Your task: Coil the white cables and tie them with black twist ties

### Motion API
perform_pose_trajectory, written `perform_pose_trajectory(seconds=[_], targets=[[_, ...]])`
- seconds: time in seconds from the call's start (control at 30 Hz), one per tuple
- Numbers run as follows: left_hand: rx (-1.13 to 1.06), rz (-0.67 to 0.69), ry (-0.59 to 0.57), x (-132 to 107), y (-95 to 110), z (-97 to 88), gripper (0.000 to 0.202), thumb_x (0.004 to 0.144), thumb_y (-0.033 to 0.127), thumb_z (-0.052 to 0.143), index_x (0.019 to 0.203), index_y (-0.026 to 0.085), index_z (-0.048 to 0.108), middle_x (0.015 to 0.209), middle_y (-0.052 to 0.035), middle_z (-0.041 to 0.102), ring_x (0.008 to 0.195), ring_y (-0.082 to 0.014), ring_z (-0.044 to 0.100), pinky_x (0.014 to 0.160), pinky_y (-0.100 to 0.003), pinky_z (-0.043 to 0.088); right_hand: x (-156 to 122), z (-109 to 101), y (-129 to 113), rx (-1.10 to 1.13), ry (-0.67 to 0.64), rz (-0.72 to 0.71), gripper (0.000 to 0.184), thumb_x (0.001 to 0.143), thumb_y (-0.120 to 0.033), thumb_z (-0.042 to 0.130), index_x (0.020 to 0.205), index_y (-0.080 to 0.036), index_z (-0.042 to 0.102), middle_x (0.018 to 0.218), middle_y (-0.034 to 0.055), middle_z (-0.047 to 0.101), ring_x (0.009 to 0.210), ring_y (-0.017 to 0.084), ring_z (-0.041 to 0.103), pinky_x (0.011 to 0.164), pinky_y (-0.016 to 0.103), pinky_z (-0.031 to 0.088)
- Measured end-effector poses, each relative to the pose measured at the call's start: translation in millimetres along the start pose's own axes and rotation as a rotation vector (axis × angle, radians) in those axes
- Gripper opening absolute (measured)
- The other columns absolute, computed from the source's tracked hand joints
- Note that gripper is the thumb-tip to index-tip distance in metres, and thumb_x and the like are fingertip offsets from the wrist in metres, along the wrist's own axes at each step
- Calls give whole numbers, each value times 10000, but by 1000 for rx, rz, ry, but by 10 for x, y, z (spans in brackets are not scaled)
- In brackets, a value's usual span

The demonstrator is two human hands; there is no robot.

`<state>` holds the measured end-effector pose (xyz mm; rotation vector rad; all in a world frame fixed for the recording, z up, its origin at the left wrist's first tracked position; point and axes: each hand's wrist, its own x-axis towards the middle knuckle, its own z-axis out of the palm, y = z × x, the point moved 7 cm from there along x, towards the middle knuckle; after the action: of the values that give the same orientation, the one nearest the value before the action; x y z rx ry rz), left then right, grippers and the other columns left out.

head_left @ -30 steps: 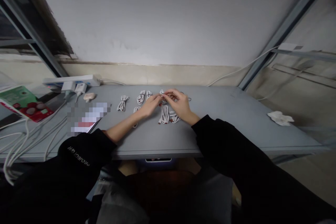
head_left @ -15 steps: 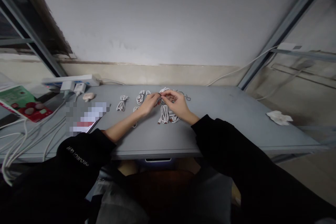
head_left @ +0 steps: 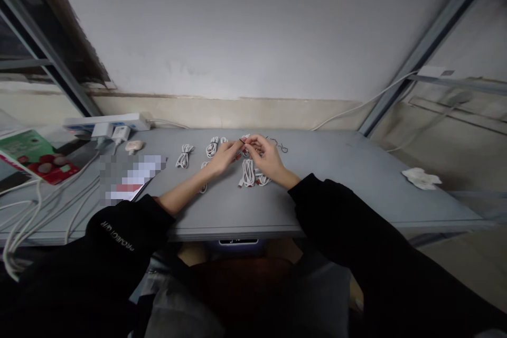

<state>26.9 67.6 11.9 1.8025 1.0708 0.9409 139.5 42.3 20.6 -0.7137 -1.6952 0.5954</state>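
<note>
My left hand [head_left: 225, 158] and my right hand [head_left: 265, 157] meet above the grey table [head_left: 317, 206], their fingertips pinching a thin dark wire [head_left: 242, 140]. A looser strand of that dark wire [head_left: 281, 147] curls beyond my right hand. Bundled white cables lie around them: one coil [head_left: 185, 156] stands apart at the left, another [head_left: 212, 147] lies beyond my left hand, and a third [head_left: 248, 173] sits just below my right fingers. Further coils are partly hidden under my hands.
A white power strip [head_left: 106, 122] with plugged-in adapters stands at the table's back left. Loose white cables [head_left: 39, 216] trail over the left side. A pixelated flat item [head_left: 132, 178] lies near my left forearm, and crumpled white tissue [head_left: 422, 178] lies at the right.
My fingertips have drawn closer together around the dark wire. The white loop beyond them is now mostly hidden behind my hands.
</note>
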Motion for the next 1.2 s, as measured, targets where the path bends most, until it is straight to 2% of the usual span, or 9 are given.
perform_pose_trajectory(seconds=[0.2,0.3,0.53,0.73,0.87,1.03,1.2], targets=[[-19,-56,39,-11,-35,-19,465,880,575,400,621,193,459,509,14,391,466,-98,340,447,-273,224,-1,-31,-25,-24,30,-19,155,890,-362,568,919,-211,577,854,31,649,709,137,626,645,299,543],[-36,-72,49,-14,-45,-20,484,875,583,411,590,195,461,490,2,405,449,-96,351,422,-270,232,5,-29,-9,1,44,1,186,871,-394,594,893,-210,579,820,20,638,698,132,620,639,294,536],[-74,-81,55,-25,-34,-28,444,854,532,434,583,184,490,505,-11,440,463,-104,385,430,-256,266,6,-30,89,130,90,117,271,808,-477,657,810,-212,599,737,6,636,683,143,629,665,315,549],[-97,-45,81,-54,45,-57,340,843,419,391,613,183,472,546,-4,446,497,-102,386,453,-235,266,12,-77,99,149,167,140,297,749,-465,718,728,-198,588,687,-4,612,638,128,595,629,293,520],[-134,-63,113,-82,100,-68,329,850,402,399,624,179,486,536,1,442,474,-96,359,462,-248,262,19,-97,168,161,196,214,361,713,-498,746,694,-194,554,639,-15,586,596,116,570,589,277,508],[-46,34,112,-86,147,-64,443,861,533,453,595,181,481,530,16,404,501,-100,359,491,-254,268,30,-105,246,252,214,254,437,681,-517,769,764,-215,464,662,-38,582,600,112,596,557,254,506],[38,165,113,-67,152,-88,443,887,535,437,630,183,519,554,17,415,530,-111,364,520,-258,286,52,-108,283,294,233,241,507,632,-539,790,865,-230,463,789,-24,623,702,124,647,627,266,539]])
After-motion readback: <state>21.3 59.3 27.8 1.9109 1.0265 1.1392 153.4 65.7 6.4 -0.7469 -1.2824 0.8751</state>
